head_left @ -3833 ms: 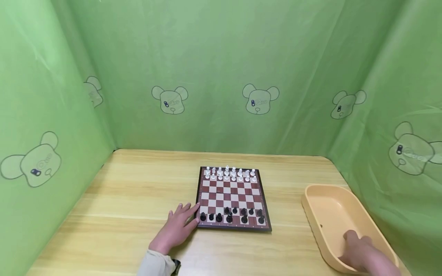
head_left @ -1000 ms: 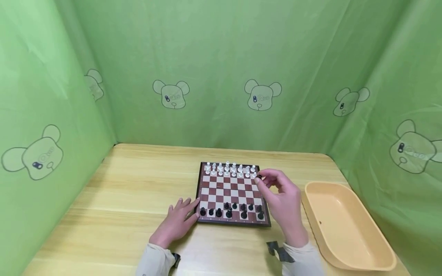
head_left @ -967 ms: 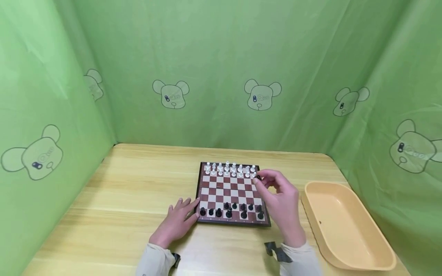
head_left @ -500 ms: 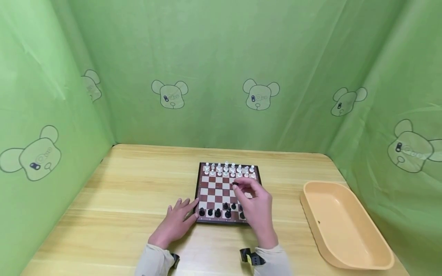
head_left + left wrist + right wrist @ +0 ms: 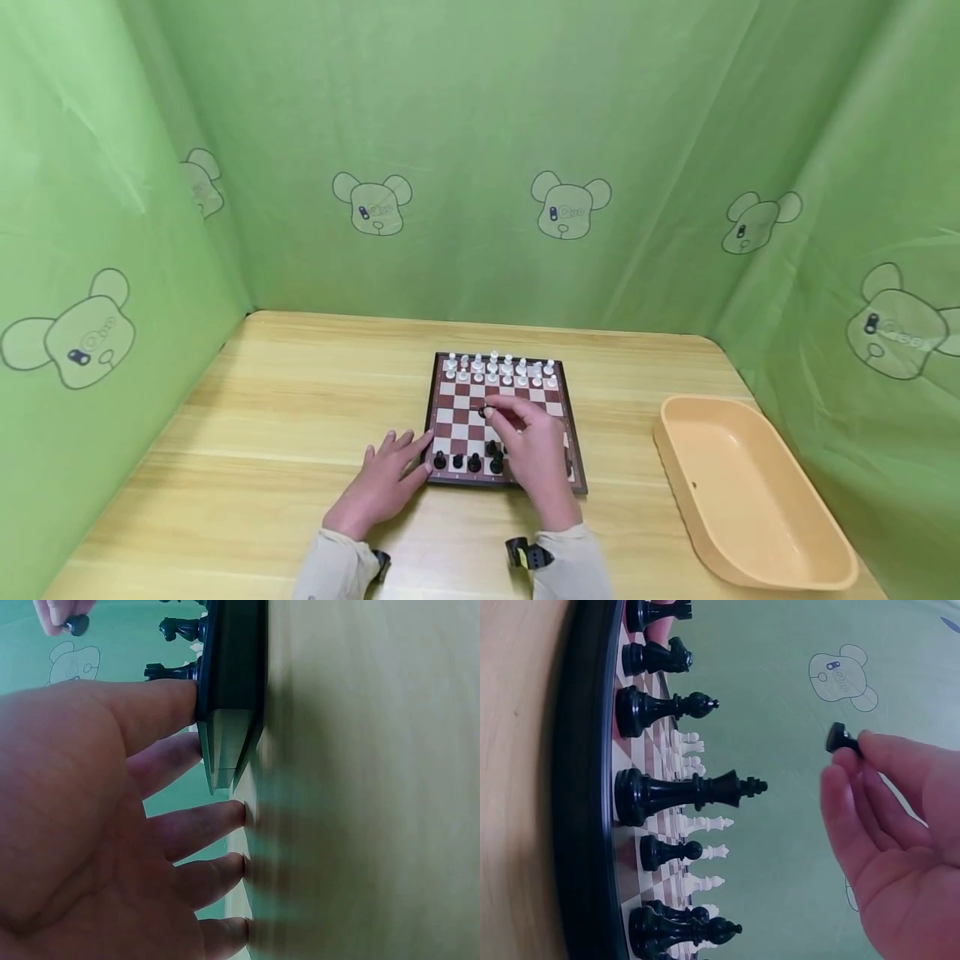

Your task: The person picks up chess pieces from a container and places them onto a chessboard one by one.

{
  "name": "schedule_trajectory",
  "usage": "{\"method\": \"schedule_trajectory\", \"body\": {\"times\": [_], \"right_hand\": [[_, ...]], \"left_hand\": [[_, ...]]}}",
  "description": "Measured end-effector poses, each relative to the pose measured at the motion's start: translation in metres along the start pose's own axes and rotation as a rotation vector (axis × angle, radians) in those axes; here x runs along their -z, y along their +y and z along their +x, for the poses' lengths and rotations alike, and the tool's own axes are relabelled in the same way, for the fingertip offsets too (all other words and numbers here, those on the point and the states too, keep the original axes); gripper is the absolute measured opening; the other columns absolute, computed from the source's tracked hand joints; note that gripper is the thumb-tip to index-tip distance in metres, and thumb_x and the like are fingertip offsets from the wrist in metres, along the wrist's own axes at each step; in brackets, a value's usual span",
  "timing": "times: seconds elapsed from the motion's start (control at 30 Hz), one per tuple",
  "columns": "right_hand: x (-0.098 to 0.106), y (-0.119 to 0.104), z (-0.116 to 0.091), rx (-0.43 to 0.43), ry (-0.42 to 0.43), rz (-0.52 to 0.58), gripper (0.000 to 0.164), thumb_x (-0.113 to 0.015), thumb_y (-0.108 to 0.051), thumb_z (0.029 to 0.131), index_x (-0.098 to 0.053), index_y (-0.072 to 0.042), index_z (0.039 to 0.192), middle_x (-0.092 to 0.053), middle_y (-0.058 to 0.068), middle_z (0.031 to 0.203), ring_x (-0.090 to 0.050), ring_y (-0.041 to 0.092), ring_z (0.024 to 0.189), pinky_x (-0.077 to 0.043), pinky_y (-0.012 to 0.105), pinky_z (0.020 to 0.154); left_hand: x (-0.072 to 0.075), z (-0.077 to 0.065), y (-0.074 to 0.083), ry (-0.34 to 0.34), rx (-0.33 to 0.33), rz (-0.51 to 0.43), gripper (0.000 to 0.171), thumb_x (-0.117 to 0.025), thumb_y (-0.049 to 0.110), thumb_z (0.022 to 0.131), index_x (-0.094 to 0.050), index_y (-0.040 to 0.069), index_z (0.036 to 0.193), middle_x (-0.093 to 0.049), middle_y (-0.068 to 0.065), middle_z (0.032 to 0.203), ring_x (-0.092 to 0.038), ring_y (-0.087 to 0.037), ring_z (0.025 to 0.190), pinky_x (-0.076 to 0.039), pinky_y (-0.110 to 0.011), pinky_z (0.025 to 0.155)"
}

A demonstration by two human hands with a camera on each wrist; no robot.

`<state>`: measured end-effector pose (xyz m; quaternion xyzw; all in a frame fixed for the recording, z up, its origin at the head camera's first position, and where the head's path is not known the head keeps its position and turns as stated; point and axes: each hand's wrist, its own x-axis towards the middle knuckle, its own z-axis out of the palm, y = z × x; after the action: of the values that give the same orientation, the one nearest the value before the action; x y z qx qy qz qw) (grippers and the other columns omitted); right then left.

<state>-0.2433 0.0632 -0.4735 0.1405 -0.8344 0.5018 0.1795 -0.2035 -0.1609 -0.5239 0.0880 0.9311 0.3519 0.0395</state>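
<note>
Above the middle of the chessboard (image 5: 461,417), my right hand (image 5: 536,446) pinches a small black chess piece (image 5: 838,739) between thumb and fingertips. Its base shows in the right wrist view, the top hidden by the fingers. My left hand (image 5: 382,483) lies at the board's left edge, thumb and index finger touching it. The other fingertips rest on the table in the left wrist view. White chess pieces (image 5: 493,367) fill the two far rows. Nearer stand black ones, including a king (image 5: 682,791), a bishop (image 5: 660,707) and a rook (image 5: 171,671); my right hand covers some.
An orange tray (image 5: 757,500) with a small dark spot on its inner wall stands on the wooden table (image 5: 315,375) to the right. Green curtains (image 5: 465,100) with bear-head prints enclose the table at the back and both sides.
My right hand was in the tray earlier, then came over the board's right side holding the black piece. It has since moved left to mid-board. The left hand stays at the edge.
</note>
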Motion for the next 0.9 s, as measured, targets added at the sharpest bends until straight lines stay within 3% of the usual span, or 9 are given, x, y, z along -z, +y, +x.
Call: {"method": "schedule_trajectory", "body": {"times": [0.07, 0.33, 0.6, 0.77, 0.9], "right_hand": [[-0.001, 0.0, 0.002, -0.046, -0.038, -0.005, 0.017, -0.076, -0.008, 0.093, -0.079, -0.007, 0.11, -0.078, 0.008, 0.105, -0.072, 0.017, 0.083, -0.061, 0.024, 0.07], [-0.006, 0.003, 0.005, -0.172, -0.227, -0.136, 0.018, -0.072, -0.012, 0.097, -0.079, -0.013, 0.114, -0.077, 0.007, 0.116, -0.072, 0.022, 0.105, -0.061, 0.039, 0.089], [-0.011, 0.01, 0.005, -0.192, -0.294, -0.176, 0.015, -0.072, -0.012, 0.097, -0.081, -0.013, 0.109, -0.078, 0.004, 0.109, -0.068, 0.014, 0.088, -0.058, 0.035, 0.077], [-0.014, 0.015, 0.004, -0.159, -0.3, -0.231, 0.011, -0.075, -0.013, 0.094, -0.083, -0.015, 0.102, -0.079, -0.001, 0.104, -0.073, 0.021, 0.1, -0.054, 0.048, 0.096], [-0.016, 0.018, 0.003, -0.134, -0.314, -0.29, 0.009, -0.077, -0.016, 0.093, -0.083, -0.018, 0.099, -0.08, -0.002, 0.102, -0.07, 0.029, 0.112, -0.039, 0.057, 0.107]], "left_hand": [[0.0, 0.0, 0.0, -0.001, -0.001, -0.001, 0.053, -0.055, 0.033, 0.107, -0.047, 0.016, 0.156, -0.036, -0.026, 0.161, -0.021, -0.052, 0.152, -0.006, -0.072, 0.12], [0.0, 0.001, -0.002, 0.004, -0.002, 0.004, 0.052, -0.055, 0.034, 0.107, -0.048, 0.016, 0.156, -0.037, -0.026, 0.161, -0.023, -0.052, 0.151, -0.007, -0.073, 0.12], [-0.001, 0.002, -0.002, 0.003, -0.003, -0.004, 0.052, -0.055, 0.035, 0.107, -0.048, 0.016, 0.156, -0.038, -0.026, 0.16, -0.022, -0.053, 0.151, -0.008, -0.074, 0.12], [-0.001, 0.002, -0.003, 0.006, -0.002, 0.002, 0.052, -0.054, 0.034, 0.107, -0.048, 0.016, 0.156, -0.038, -0.026, 0.16, -0.022, -0.053, 0.151, -0.008, -0.074, 0.12], [-0.002, 0.003, -0.003, 0.004, 0.001, 0.003, 0.052, -0.054, 0.034, 0.107, -0.048, 0.017, 0.156, -0.038, -0.026, 0.16, -0.022, -0.052, 0.151, -0.008, -0.074, 0.12]]}}
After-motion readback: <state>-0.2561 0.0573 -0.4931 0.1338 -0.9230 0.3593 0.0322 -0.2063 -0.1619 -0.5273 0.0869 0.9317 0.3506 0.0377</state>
